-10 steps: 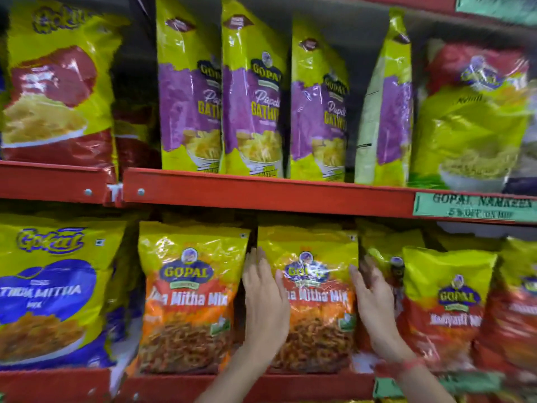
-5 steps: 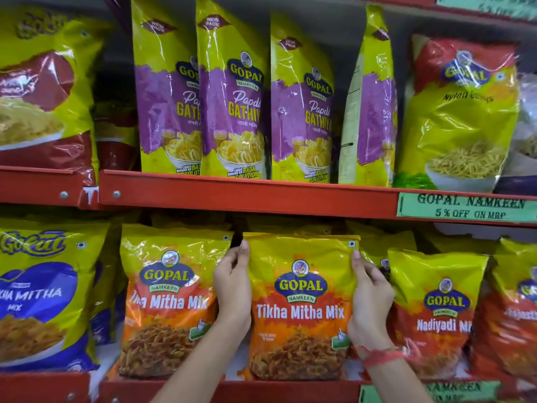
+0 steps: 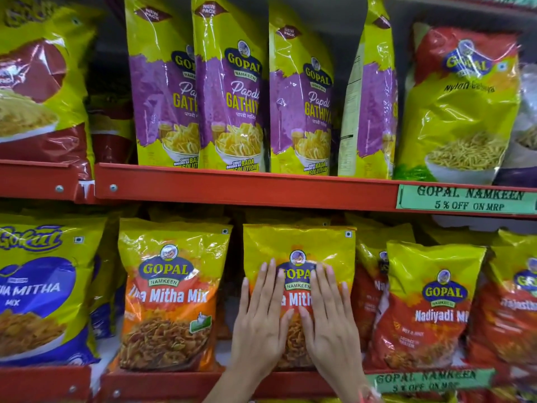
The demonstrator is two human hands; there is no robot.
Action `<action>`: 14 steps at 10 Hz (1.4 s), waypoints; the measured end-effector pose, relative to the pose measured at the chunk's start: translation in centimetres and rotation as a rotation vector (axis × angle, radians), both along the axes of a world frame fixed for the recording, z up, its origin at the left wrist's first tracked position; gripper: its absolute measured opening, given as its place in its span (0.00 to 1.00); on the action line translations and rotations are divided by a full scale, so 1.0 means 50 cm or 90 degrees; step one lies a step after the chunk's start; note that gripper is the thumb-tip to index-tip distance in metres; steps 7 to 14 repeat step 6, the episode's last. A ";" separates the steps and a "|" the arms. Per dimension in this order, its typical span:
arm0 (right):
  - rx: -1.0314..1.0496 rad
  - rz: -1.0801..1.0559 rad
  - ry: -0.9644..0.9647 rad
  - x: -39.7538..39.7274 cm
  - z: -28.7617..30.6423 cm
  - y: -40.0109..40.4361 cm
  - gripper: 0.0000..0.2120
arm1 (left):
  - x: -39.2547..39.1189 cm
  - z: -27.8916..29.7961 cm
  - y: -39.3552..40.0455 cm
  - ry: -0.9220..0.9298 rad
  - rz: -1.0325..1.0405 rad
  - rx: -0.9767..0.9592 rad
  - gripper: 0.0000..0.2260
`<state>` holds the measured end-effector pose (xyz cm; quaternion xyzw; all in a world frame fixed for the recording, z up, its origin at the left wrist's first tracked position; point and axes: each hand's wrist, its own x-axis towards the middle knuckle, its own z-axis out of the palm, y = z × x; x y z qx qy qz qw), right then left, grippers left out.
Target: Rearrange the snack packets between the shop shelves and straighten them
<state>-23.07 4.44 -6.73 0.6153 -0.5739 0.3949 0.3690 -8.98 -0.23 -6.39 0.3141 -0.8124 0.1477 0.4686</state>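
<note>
A yellow-and-orange Tikha Mitha Mix packet (image 3: 299,242) stands upright on the lower red shelf (image 3: 162,382). My left hand (image 3: 258,324) and my right hand (image 3: 329,324) lie flat on its front, side by side, fingers pointing up and slightly spread, pressing on it without gripping. A second Tikha Mitha Mix packet (image 3: 171,295) stands just to its left with a narrow gap between. A red Nadiyadi Mix packet (image 3: 430,303) stands to the right.
Purple Papdi Gathiya packets (image 3: 232,91) stand in a row on the upper red shelf (image 3: 247,190), one (image 3: 369,106) turned sideways. A yellow sev packet (image 3: 462,106) is at the upper right, a blue Mitha Mix packet (image 3: 40,289) at the lower left. Green discount labels (image 3: 467,199) hang on the shelf edges.
My hands held the middle packet by its two sides half a second ago; now both have let go and lie flat on its front. The packet stands a little further back.
</note>
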 end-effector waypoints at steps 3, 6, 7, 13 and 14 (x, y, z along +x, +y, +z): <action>0.078 -0.072 0.027 0.004 -0.023 0.012 0.28 | 0.048 -0.013 -0.014 -0.126 -0.004 -0.053 0.28; -0.097 0.048 0.036 0.241 0.161 0.008 0.28 | 0.287 0.150 0.000 -0.013 0.099 -0.162 0.26; -0.097 0.048 0.036 0.241 0.161 0.008 0.28 | 0.287 0.150 0.000 -0.013 0.099 -0.162 0.26; -0.097 0.048 0.036 0.241 0.161 0.008 0.28 | 0.287 0.150 0.000 -0.013 0.099 -0.162 0.26; -0.097 0.048 0.036 0.241 0.161 0.008 0.28 | 0.287 0.150 0.000 -0.013 0.099 -0.162 0.26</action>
